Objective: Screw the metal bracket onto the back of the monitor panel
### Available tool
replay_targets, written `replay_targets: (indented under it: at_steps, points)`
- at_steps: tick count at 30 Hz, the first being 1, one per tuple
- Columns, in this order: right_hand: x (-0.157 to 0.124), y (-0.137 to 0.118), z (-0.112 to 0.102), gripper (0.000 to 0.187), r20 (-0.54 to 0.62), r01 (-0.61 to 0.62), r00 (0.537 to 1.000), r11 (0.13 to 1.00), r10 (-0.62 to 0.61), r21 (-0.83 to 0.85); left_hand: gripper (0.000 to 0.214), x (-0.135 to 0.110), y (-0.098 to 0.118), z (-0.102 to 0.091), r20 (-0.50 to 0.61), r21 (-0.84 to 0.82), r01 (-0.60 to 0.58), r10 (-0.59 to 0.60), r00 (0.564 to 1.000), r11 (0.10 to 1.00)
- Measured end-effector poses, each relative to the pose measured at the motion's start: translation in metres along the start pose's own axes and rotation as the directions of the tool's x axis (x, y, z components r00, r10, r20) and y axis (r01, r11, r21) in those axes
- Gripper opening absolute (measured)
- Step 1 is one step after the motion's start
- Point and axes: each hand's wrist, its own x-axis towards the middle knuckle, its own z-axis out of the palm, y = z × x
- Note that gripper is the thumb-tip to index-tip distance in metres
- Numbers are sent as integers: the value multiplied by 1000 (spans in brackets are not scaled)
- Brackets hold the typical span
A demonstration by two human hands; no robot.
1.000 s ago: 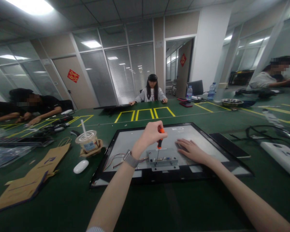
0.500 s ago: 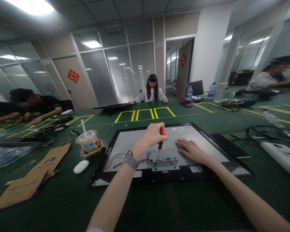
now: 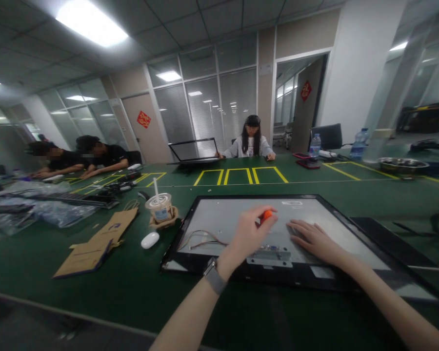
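A black-framed display panel (image 3: 190, 217) lies face down on the green table, its grey metal back up. My left hand (image 3: 248, 235) is closed round an orange-handled screwdriver (image 3: 266, 214), held upright over a small metal bracket (image 3: 274, 254) near the panel's front edge; the shaft is hidden behind my hand. My right hand (image 3: 312, 239) lies flat and open on the metal back, just right of the bracket. Thin coloured wires (image 3: 201, 240) run across the panel's left part.
Left of the panel are a white mouse (image 3: 149, 240), a lidded drink cup with a straw (image 3: 160, 206) and a flattened brown paper bag (image 3: 95, 243). A person sits across the table holding a black frame (image 3: 192, 148); two more sit far left. Bottles (image 3: 314, 145) stand at the back right.
The camera has swung left and dipped, shifting the panel right in view. My left hand stays on the screwdriver and now covers its shaft. My right hand stays flat on the panel.
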Motion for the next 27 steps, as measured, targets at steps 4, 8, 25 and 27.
replay_targets:
  at_steps: [4, 8, 25, 27]
  points:
    - [1, 2, 2, 61, 3, 9, 1000, 1000, -9, -5, 37, -10, 1, 14, 66, -102, 20, -13, 998, 995]
    - [3, 7, 7, 62, 3, 5, 1000, 1000, -5, -14, 33, -16, -8, 17, -53, -103, 18, -23, 998, 995]
    - [10, 29, 29, 65, -62, 28, 998, 999, -26, 27, 38, -13, -17, -7, -451, -233, -18, -92, 888, 972]
    - [11, 29, 29, 66, -56, 21, 998, 1000, -20, 23, 36, -13, -17, -6, -427, -307, 0, -138, 894, 952]
